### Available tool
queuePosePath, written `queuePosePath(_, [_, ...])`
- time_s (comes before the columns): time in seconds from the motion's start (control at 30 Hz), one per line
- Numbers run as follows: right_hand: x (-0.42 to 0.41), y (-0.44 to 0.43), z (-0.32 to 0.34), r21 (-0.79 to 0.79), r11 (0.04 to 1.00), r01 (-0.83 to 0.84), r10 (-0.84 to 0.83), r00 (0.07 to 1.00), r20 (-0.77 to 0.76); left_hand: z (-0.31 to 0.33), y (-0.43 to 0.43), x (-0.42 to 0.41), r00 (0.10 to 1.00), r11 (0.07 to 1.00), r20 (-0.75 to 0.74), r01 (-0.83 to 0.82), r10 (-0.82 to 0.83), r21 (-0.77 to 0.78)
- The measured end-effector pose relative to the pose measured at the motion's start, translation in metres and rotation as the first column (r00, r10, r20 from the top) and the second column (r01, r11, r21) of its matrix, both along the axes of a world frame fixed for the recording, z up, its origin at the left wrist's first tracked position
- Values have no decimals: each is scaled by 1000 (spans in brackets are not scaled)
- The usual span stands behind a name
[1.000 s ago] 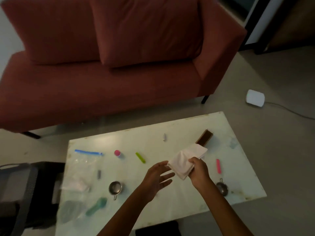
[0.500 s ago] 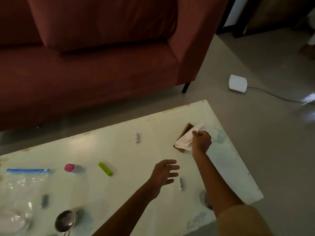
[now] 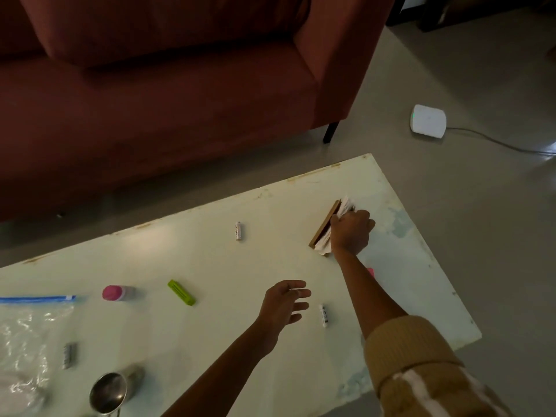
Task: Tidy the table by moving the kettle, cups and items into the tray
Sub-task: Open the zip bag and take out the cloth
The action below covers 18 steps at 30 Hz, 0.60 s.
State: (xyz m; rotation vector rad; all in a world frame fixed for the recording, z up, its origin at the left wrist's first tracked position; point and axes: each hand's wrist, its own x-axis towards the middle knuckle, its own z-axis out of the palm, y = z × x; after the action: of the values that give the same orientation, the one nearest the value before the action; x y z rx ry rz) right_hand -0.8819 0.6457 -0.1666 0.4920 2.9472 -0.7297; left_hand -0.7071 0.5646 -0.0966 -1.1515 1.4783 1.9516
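Observation:
My right hand (image 3: 350, 233) is closed on a folded white napkin (image 3: 325, 240), pressing it against a small brown wooden holder (image 3: 324, 227) near the far right of the white table (image 3: 210, 266). My left hand (image 3: 284, 305) hovers open above the table's middle, holding nothing. A white battery (image 3: 324, 315) lies just right of it, another battery (image 3: 238, 230) farther back. A green clip (image 3: 181, 292), a pink-capped tube (image 3: 113, 292) and a steel cup (image 3: 109, 392) lie to the left. No tray or kettle shows.
A clear zip bag (image 3: 27, 335) with a blue seal covers the table's left end, a dark clip (image 3: 68, 355) beside it. A pink item (image 3: 370, 271) peeks out behind my right forearm. A red sofa (image 3: 168, 94) stands behind; a white device (image 3: 427, 121) with cable lies on the floor.
My right hand carried the napkin from the table's middle back to the wooden holder and now presses it in. The left hand let go and stayed open. The view shifted right and closer.

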Motion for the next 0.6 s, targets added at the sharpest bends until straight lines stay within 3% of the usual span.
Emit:
queuePosePath(0.1, [4, -1, -4, -27, 999, 27, -27, 1000, -14, 1, -2, -1, 1000, 1000, -7, 6, -6, -11])
queuePosePath(0.2, [25, 1, 3, -162, 984, 75, -97, 986, -132, 3, -10, 1, 999, 999, -48, -4, 1, -49])
queuePosePath(0.33, [92, -8, 19, -366, 930, -35, -52, 973, -227, 5, -30, 31, 996, 985, -92, -11, -5, -174])
queuePosePath(0.47, [172, -50, 33, -522, 846, -107, 98, 994, -45, -4, -63, 85, 994, 928, -105, -42, 3, -370])
queuePosePath(0.6, [247, -105, 41, -626, 741, -245, 400, 909, 118, -12, -107, 148, 995, 825, -70, -94, 66, -558])
